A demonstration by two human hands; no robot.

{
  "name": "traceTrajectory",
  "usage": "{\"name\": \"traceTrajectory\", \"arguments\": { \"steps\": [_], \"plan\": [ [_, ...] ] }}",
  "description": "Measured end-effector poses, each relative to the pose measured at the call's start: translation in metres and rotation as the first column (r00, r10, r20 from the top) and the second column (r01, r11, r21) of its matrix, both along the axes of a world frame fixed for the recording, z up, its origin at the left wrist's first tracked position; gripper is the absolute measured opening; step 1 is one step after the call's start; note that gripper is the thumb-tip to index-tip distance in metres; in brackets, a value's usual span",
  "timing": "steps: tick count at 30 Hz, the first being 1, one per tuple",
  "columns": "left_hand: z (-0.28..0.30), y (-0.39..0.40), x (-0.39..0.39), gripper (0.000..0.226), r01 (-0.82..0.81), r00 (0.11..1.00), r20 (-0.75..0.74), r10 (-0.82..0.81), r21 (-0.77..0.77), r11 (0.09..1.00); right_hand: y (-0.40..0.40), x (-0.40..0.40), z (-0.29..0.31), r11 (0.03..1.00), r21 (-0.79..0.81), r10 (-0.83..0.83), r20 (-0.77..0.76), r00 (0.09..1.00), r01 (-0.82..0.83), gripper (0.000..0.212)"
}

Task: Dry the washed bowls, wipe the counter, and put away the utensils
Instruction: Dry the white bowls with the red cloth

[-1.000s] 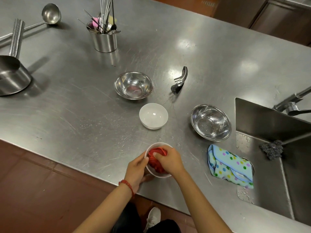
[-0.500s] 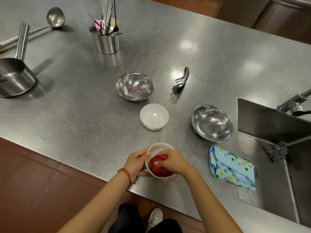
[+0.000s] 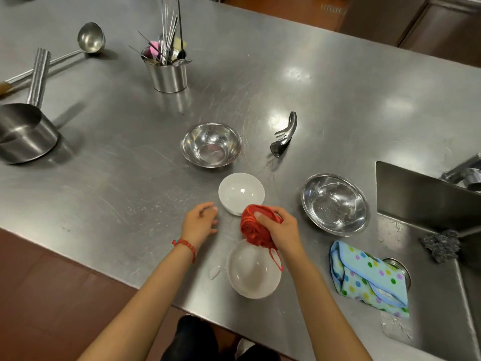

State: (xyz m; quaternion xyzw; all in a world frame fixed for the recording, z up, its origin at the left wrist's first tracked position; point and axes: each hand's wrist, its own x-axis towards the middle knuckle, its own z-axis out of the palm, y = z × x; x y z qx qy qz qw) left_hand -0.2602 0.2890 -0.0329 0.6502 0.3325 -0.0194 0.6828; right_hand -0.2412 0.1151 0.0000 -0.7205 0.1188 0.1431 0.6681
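Her right hand (image 3: 282, 231) grips the bunched red cloth (image 3: 253, 226) above the near white ceramic bowl (image 3: 253, 274) on the steel worktop (image 3: 109, 162), while her empty left hand (image 3: 200, 222) reaches, fingers loose, toward the second white bowl (image 3: 240, 191), probably to dry it.

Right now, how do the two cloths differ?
The red cloth is bunched in the right hand, held above the near white bowl; the dotted blue cloth lies folded and untouched at the sink edge. One is plain, the other patterned.
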Motion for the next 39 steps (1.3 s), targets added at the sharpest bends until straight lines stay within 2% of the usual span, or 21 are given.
{"name": "traceTrajectory", "arguments": {
  "steps": [4, 9, 13, 15, 18, 20, 22, 26, 28, 30, 33, 35, 37, 39],
  "plan": [
    [-0.01, 0.01, 0.034, 0.037, 0.043, 0.999, -0.011, -0.044, -0.053, 0.998, 0.024, 0.026, 0.002, 0.991, 0.033, -0.128, -0.058, 0.99, 0.13, 0.022],
    [-0.025, 0.02, 0.066, 0.039, 0.185, 0.983, 0.001, -0.185, -0.051, 0.981, 0.049, 0.058, -0.002, 0.967, -0.195, -0.166, 0.022, 0.986, 0.167, 0.017],
    [-0.029, 0.02, 0.074, 0.03, 0.25, 0.968, 0.004, -0.253, -0.166, 0.954, 0.07, 0.076, -0.012, 0.892, -0.439, -0.08, 0.077, 0.994, 0.106, 0.025],
    [-0.031, 0.021, 0.077, 0.029, 0.258, 0.966, 0.025, -0.257, -0.14, 0.956, 0.079, 0.079, -0.019, 0.862, -0.501, -0.044, 0.075, 0.996, 0.076, 0.028],
    [-0.028, 0.023, 0.078, 0.031, 0.276, 0.961, 0.071, -0.268, -0.151, 0.949, 0.091, 0.079, -0.026, 0.858, -0.51, -0.032, 0.073, 0.997, 0.065, 0.026],
    [-0.026, 0.024, 0.079, 0.031, 0.265, 0.964, 0.081, -0.254, -0.195, 0.944, 0.093, 0.078, -0.03, 0.841, -0.54, 0.029, 0.073, 0.997, 0.015, 0.026],
    [-0.025, 0.023, 0.079, 0.031, 0.258, 0.966, 0.083, -0.246, -0.21, 0.943, 0.09, 0.08, -0.031, 0.817, -0.568, 0.138, 0.021, 0.99, -0.102, 0.026],
    [-0.023, 0.023, 0.08, 0.031, 0.255, 0.966, 0.096, -0.24, -0.194, 0.947, 0.075, 0.084, -0.026, 0.77, -0.541, 0.352, -0.081, 0.932, -0.338, 0.028],
    [-0.025, 0.022, 0.08, 0.031, 0.266, 0.963, 0.091, -0.253, -0.175, 0.948, 0.069, 0.087, -0.025, 0.731, -0.549, 0.414, -0.116, 0.903, -0.406, 0.027],
    [-0.027, 0.023, 0.079, 0.03, 0.274, 0.961, 0.08, -0.264, -0.166, 0.947, 0.07, 0.089, -0.026, 0.747, -0.563, 0.355, -0.111, 0.928, -0.353, 0.024],
    [-0.027, 0.024, 0.08, 0.029, 0.304, 0.952, 0.074, -0.296, -0.13, 0.944, 0.084, 0.083, -0.03, 0.852, -0.515, 0.08, -0.052, 0.995, -0.095, 0.024],
    [-0.025, 0.025, 0.082, 0.03, 0.309, 0.95, 0.073, -0.303, -0.113, 0.944, 0.09, 0.079, -0.033, 0.863, -0.505, 0.004, -0.028, 1.0, -0.018, 0.025],
    [-0.024, 0.027, 0.085, 0.028, 0.315, 0.948, 0.078, -0.308, -0.103, 0.943, 0.087, 0.079, -0.031, 0.839, -0.528, 0.123, -0.05, 0.991, -0.131, 0.027],
    [-0.021, 0.028, 0.091, 0.028, 0.335, 0.941, 0.083, -0.329, -0.085, 0.938, 0.075, 0.085, -0.025, 0.745, -0.566, 0.358, -0.107, 0.928, -0.352, 0.027]
  ]
}}
